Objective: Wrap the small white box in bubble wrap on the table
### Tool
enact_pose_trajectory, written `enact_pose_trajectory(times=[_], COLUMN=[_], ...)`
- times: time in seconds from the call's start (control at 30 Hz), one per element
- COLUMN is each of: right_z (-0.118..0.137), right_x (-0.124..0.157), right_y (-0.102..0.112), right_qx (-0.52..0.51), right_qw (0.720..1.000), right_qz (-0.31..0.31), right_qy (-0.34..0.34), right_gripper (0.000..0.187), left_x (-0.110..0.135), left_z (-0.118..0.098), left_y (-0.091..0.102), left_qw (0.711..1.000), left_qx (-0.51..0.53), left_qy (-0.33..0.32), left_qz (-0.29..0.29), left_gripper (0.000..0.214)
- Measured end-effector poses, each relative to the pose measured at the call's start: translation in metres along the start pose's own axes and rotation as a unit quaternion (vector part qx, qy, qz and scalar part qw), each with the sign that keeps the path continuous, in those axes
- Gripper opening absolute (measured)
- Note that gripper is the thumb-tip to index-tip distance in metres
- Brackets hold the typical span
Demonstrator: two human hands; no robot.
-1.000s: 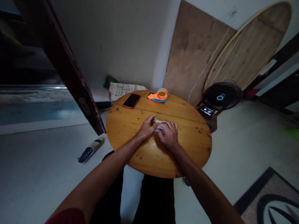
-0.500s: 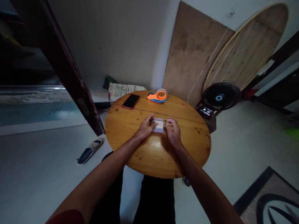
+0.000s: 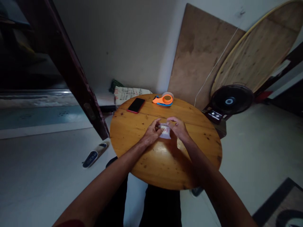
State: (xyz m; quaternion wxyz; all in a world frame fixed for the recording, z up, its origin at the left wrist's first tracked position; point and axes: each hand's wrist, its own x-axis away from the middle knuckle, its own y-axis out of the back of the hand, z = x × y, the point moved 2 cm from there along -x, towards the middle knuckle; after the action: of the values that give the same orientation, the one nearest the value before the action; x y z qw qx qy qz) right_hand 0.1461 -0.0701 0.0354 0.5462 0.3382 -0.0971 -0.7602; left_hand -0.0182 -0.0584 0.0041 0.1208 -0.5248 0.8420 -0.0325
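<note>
A small white packet with reddish print, in clear or pale plastic wrapping, lies near the middle of the round wooden table. My left hand grips its left side, the thumb pressed on top and the fingers curled at the far left edge. From the right, my right hand reaches over the far right edge of the wrapping, fingers bent and pinched together there. Its fingertips partly cover the packet's far edge.
Beyond the hands on the wooden table are an orange and blue tape dispenser and a red-edged phone. Boards lean on the wall. A dark round fan-like appliance stands at right; a slipper lies on the floor.
My right hand has moved from beside the packet to its far right edge, its fingers closing in. The left hand stays on the packet. The view has shifted slightly.
</note>
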Motion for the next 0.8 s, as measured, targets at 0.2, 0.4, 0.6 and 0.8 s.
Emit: enact_pose_trajectory(times=[0.2, 0.4, 0.6, 0.8], right_z=[0.008, 0.019, 0.032, 0.036], right_x=[0.01, 0.017, 0.023, 0.025], right_y=[-0.001, 0.009, 0.02, 0.021], right_qx=[-0.022, -0.012, 0.122, 0.176], right_qw=[0.996, 0.991, 0.962, 0.942], right_qz=[-0.016, 0.065, 0.134, 0.148], right_qy=[0.082, 0.117, 0.203, 0.245], right_gripper=[0.013, 0.014, 0.018, 0.018], left_x=[0.001, 0.002, 0.002, 0.001], left_z=[-0.006, -0.006, -0.004, -0.006], left_y=[-0.002, 0.001, 0.003, 0.001], left_qw=[1.0, 0.999, 0.998, 0.999], left_qx=[0.004, -0.043, -0.056, -0.038], left_qy=[0.008, 0.017, 0.0, 0.006], left_qz=[0.004, 0.003, 0.005, 0.006], left_gripper=[0.059, 0.044, 0.03, 0.03])
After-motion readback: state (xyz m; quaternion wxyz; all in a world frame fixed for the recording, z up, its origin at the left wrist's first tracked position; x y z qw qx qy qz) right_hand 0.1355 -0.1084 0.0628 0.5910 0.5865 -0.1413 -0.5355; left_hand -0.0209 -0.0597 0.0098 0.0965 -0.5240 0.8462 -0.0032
